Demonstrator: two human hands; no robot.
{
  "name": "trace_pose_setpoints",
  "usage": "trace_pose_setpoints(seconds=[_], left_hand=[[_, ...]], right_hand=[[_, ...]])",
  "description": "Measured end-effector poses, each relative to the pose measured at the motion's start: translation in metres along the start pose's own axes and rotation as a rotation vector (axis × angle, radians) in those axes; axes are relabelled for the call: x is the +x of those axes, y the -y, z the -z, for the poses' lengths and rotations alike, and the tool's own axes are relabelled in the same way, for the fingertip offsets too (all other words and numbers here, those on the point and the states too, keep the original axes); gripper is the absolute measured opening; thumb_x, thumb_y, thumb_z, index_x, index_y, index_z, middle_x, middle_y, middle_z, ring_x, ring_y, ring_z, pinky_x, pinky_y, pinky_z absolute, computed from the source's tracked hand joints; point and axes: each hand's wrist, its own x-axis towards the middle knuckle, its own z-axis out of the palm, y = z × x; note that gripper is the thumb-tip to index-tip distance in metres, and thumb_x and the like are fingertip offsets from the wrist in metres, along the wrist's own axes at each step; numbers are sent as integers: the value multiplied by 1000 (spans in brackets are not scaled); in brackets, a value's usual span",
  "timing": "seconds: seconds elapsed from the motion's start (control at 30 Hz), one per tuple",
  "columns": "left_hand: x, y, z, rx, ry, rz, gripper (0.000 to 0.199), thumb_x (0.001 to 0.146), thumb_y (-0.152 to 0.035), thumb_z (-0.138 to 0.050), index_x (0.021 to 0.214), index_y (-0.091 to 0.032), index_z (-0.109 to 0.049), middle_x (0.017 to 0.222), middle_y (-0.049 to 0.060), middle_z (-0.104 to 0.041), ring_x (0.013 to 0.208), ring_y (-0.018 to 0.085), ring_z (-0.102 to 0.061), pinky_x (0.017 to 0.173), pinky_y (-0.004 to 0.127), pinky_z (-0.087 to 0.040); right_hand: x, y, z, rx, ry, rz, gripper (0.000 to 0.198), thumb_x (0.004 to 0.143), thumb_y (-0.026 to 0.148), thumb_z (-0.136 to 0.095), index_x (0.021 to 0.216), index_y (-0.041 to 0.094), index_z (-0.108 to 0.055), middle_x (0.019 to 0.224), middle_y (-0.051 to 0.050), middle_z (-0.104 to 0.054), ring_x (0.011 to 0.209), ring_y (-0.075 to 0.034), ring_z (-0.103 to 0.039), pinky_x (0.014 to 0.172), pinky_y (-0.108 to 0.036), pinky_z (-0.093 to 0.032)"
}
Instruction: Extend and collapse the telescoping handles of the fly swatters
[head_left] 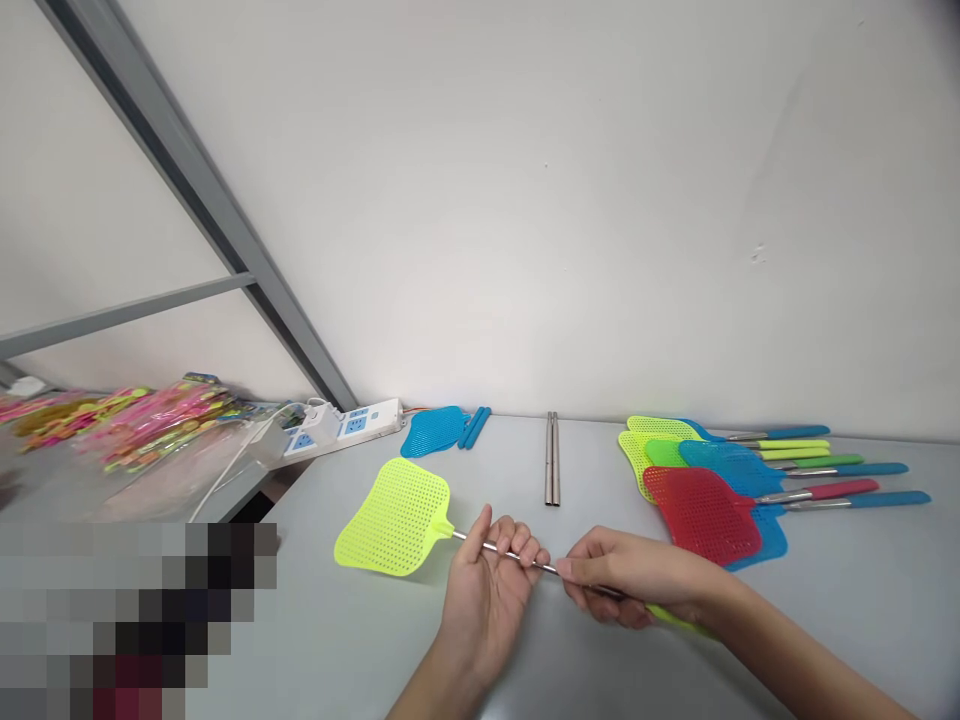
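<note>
A yellow fly swatter (397, 518) with a perforated head and a thin metal rod is held across the front of the grey table. My left hand (495, 590) is palm up, its fingers curled round the rod near the head. Farther right, my right hand (630, 575) grips the rod close to the yellow handle, which is partly covered by that hand and wrist. Behind my hands, two bare metal tubes (553, 460) lie side by side. A blue swatter head (435, 431) rests at the back left, beside two blue handles (475, 428).
Several finished-looking swatters, with a red one (701, 512) on top, lie overlapped at the right. A white power strip (352, 425) with plugs bridges to another table at the left, where colourful bagged goods (157, 420) lie. A white wall (562, 200) stands behind.
</note>
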Motion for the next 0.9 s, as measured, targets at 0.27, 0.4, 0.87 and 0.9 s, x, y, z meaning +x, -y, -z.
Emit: trace_pose_setpoints(seconds=[0.27,0.4,0.87,0.9], left_hand=[[5,14,14,-115,-104,54,40,78,-27,-43,46,-19,-20,44,-5,-22,42,7,-28,50,25,-34],[6,17,19,-166,-128,73,40,78,-27,-41,46,-20,-18,42,-5,-21,39,7,-24,47,25,-31],[11,-4,13,-117,-381,80,44,80,-30,-32,43,-20,-11,32,-6,-13,29,8,-15,36,25,-16],[11,-6,13,-126,-393,86,43,80,-30,-32,44,-20,-11,32,-6,-13,29,8,-14,36,26,-16]], right_hand=[[13,-14,-4,-26,14,-42,33,78,40,-44,59,15,-51,43,6,-42,29,-2,-28,27,-14,-18],[19,-18,-7,-44,20,-77,33,78,41,-43,59,14,-51,42,6,-40,28,-2,-27,26,-14,-18],[30,-25,-17,105,107,-51,32,79,42,-42,59,18,-37,42,10,-24,33,-3,-15,30,-15,-9],[29,-24,-17,108,110,-40,32,79,43,-43,59,18,-37,43,10,-24,34,-3,-15,30,-15,-10]])
